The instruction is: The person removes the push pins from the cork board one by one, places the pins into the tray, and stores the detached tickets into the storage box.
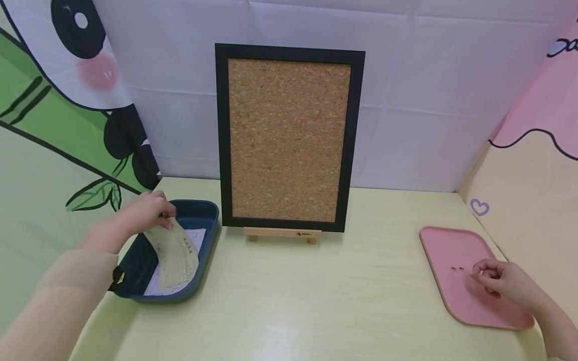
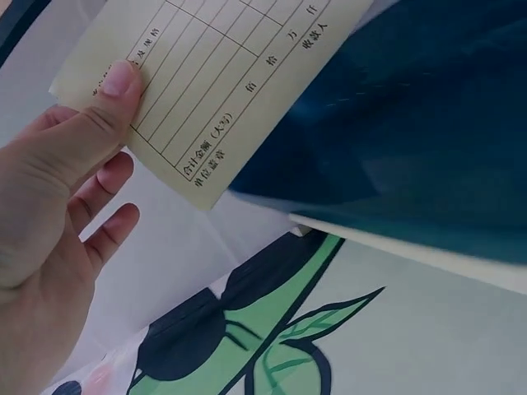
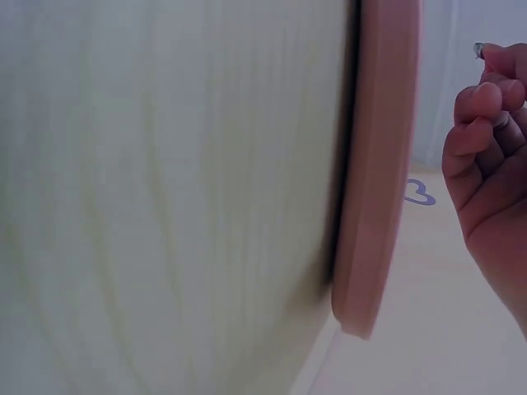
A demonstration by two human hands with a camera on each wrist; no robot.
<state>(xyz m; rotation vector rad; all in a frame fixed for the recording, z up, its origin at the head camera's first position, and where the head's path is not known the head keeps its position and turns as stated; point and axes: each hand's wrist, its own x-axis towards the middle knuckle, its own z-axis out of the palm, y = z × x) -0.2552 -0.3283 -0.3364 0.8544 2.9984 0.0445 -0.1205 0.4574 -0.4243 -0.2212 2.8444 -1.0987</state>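
Head view: left of the corkboard [image 1: 289,138], left hand [image 1: 135,218] pinches a slip [image 1: 177,258] over the blue tray [image 1: 205,213]; right of it, right hand [image 1: 503,281] pinches a pin [image 3: 478,50] over the pink tray [image 1: 444,250].

The cork board [image 1: 289,138] is the roughest thing here: a grainy, speckled cork face, matt, inside a smooth black frame, resting on a bare pale wooden stand [image 1: 282,233]. Left of the board, the dark blue tray [image 1: 198,210] looks like plastic with a soft sheen, and the yellowish slip [image 1: 176,255] held in the left hand [image 1: 135,215] over it is thin printed paper, curling easily. Right of the board, the pink tray [image 1: 444,250] is smooth and matt, probably plastic. The table [image 1: 316,301] under the board has a smooth pale wood-grain finish. Behind it hangs creased printed cloth [image 1: 451,90].
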